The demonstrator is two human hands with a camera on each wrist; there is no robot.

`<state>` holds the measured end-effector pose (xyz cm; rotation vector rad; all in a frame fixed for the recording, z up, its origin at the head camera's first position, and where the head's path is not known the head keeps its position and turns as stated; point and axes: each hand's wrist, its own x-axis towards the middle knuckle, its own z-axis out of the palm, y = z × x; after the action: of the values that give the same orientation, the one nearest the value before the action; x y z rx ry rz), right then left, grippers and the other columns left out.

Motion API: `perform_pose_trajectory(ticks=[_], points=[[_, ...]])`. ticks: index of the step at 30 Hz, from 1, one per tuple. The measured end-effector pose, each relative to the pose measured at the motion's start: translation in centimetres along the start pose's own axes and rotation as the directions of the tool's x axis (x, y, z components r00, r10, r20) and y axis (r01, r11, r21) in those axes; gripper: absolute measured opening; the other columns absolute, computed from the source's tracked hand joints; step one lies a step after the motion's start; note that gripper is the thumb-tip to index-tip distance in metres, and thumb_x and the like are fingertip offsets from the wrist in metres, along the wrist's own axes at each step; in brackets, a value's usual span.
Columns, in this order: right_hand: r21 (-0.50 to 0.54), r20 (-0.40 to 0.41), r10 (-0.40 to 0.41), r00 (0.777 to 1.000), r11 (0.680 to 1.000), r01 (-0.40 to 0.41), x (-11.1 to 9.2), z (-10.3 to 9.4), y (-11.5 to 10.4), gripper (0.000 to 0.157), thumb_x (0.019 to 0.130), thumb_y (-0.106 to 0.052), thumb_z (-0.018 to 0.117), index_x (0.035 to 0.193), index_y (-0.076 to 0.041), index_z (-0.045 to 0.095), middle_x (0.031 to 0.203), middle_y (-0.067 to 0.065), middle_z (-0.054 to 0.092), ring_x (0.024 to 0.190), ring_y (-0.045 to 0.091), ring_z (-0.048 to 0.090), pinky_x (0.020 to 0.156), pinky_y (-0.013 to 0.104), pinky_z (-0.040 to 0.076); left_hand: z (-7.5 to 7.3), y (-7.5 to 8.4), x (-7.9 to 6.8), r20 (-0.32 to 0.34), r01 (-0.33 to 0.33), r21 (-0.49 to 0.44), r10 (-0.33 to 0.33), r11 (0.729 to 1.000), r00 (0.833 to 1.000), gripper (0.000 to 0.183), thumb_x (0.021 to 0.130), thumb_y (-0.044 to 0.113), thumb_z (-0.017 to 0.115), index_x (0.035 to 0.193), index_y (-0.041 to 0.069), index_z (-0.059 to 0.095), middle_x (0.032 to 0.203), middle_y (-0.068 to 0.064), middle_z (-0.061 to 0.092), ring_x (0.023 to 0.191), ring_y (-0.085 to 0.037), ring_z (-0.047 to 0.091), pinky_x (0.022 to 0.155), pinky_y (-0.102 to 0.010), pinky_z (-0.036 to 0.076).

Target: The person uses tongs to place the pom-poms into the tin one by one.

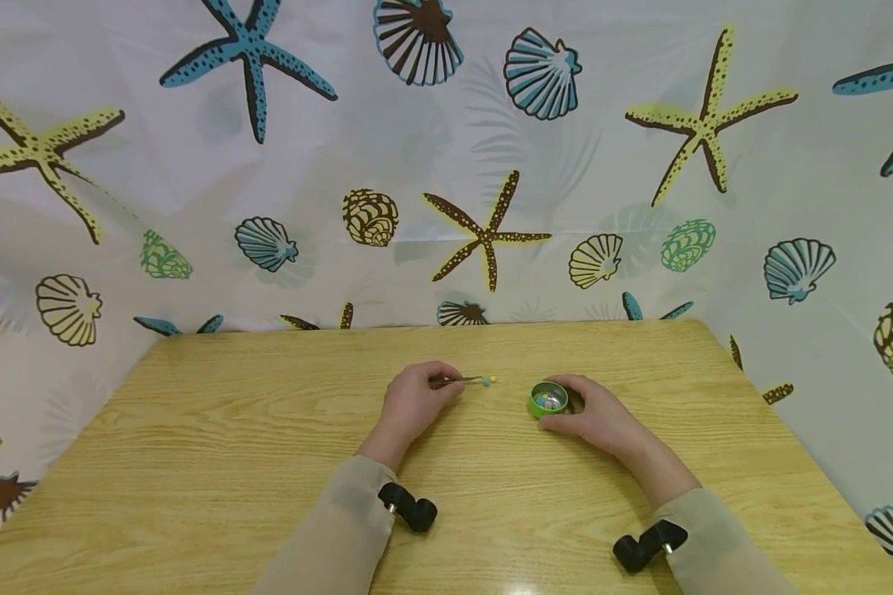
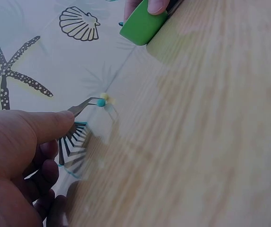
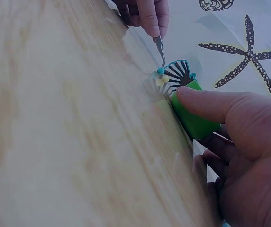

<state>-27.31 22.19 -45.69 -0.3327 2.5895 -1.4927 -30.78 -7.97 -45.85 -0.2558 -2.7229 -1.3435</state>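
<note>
Between thumb and fingers, my left hand pinches a pair of bent-tip metal tweezers, pointing right over the table. A small blue bead is at the tweezer tips; whether they clasp it I cannot tell. Right beside it is a yellow bead. My right hand holds a small round green tin from its right side, thumb in front and fingers behind. The tin stands upright with its top uncovered. Several pink, blue and pale beads lie inside its shiny interior.
A light wood-grain table spreads under both hands. White cloth printed with starfish and shells rises behind the table and along its sides. Each sleeve carries a black wrist mount.
</note>
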Motion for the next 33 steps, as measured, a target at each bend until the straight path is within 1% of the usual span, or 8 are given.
perform_pose_trajectory(ticks=[7, 14, 18, 23, 27, 29, 33], points=[[0.011, 0.001, 0.003, 1.0, 1.0, -0.003, -0.1, 0.0, -0.3, 0.072, 0.097, -0.022, 0.09, 0.158, -0.004, 0.057, 0.159, 0.022, 0.056, 0.153, 0.043, 0.044, 0.127, 0.061, 0.032, 0.1, -0.2, 0.1, -0.007, 0.001, 0.019, -0.001, 1.0, 1.0, 0.009, 0.104, 0.021, 0.082, 0.111, 0.017, 0.085, 0.117, -0.002, 0.08, 0.114, -0.027, 0.073, 0.103, -0.051, 0.057], [0.017, 0.002, -0.002, 1.0, 1.0, 0.002, 0.0, 0.0, -0.2, 0.072, 0.097, -0.021, 0.09, 0.158, -0.003, 0.056, 0.158, 0.022, 0.056, 0.153, 0.043, 0.044, 0.127, 0.062, 0.031, 0.1, -0.1, -0.1, -0.015, -0.012, 0.033, 0.013, 0.999, 1.0, 0.008, 0.104, 0.022, 0.082, 0.11, 0.017, 0.085, 0.116, -0.001, 0.08, 0.112, -0.027, 0.074, 0.101, -0.051, 0.057], [0.008, 0.001, 0.001, 1.0, 1.0, -0.001, -0.1, 0.0, -0.3, 0.072, 0.097, -0.022, 0.09, 0.158, -0.004, 0.056, 0.158, 0.022, 0.056, 0.153, 0.043, 0.044, 0.127, 0.062, 0.031, 0.1, -0.1, -0.1, -0.017, -0.013, 0.02, 0.013, 1.0, 1.0, 0.009, 0.104, 0.021, 0.081, 0.111, 0.016, 0.085, 0.116, -0.002, 0.08, 0.112, -0.027, 0.074, 0.101, -0.051, 0.058], [0.0, -0.002, 0.011, 1.0, 1.0, -0.011, 0.0, 0.1, -0.1, 0.072, 0.097, -0.023, 0.09, 0.158, -0.005, 0.057, 0.159, 0.021, 0.056, 0.154, 0.043, 0.043, 0.128, 0.061, 0.03, -0.1, 0.1, -0.1, -0.022, -0.006, -0.03, 0.005, 1.0, 1.0, 0.01, 0.105, 0.02, 0.08, 0.113, 0.015, 0.085, 0.122, -0.004, 0.079, 0.116, -0.028, 0.073, 0.102, -0.05, 0.058], [0.003, -0.001, 0.015, 1.0, 1.0, -0.015, 0.1, 0.1, 0.1, 0.071, 0.098, -0.021, 0.089, 0.159, -0.005, 0.057, 0.159, 0.02, 0.056, 0.154, 0.043, 0.044, 0.127, 0.061, 0.031, -0.4, 0.6, -0.1, -0.024, -0.006, -0.08, 0.004, 0.997, 1.0, 0.012, 0.106, 0.021, 0.079, 0.116, 0.016, 0.084, 0.125, -0.005, 0.078, 0.118, -0.027, 0.072, 0.102, -0.049, 0.059], [0.007, -0.002, 0.017, 1.0, 1.0, -0.017, 0.0, 0.1, 0.2, 0.071, 0.097, -0.021, 0.089, 0.159, -0.006, 0.057, 0.159, 0.02, 0.056, 0.154, 0.042, 0.044, 0.127, 0.06, 0.031, -0.4, 1.1, -0.1, -0.024, -0.007, -0.103, 0.004, 0.995, 1.0, 0.013, 0.106, 0.021, 0.079, 0.117, 0.016, 0.084, 0.125, -0.004, 0.078, 0.119, -0.026, 0.073, 0.101, -0.048, 0.059], [-0.001, -0.005, 0.009, 1.0, 1.0, -0.009, 0.0, 0.0, 0.3, 0.071, 0.097, -0.022, 0.089, 0.158, -0.005, 0.057, 0.159, 0.021, 0.056, 0.153, 0.043, 0.045, 0.127, 0.062, 0.032, -0.3, 2.6, -0.3, -0.023, -0.043, -0.137, 0.04, 0.99, 0.999, 0.014, 0.106, 0.019, 0.079, 0.117, 0.014, 0.084, 0.122, -0.004, 0.078, 0.118, -0.025, 0.073, 0.1, -0.046, 0.061]])
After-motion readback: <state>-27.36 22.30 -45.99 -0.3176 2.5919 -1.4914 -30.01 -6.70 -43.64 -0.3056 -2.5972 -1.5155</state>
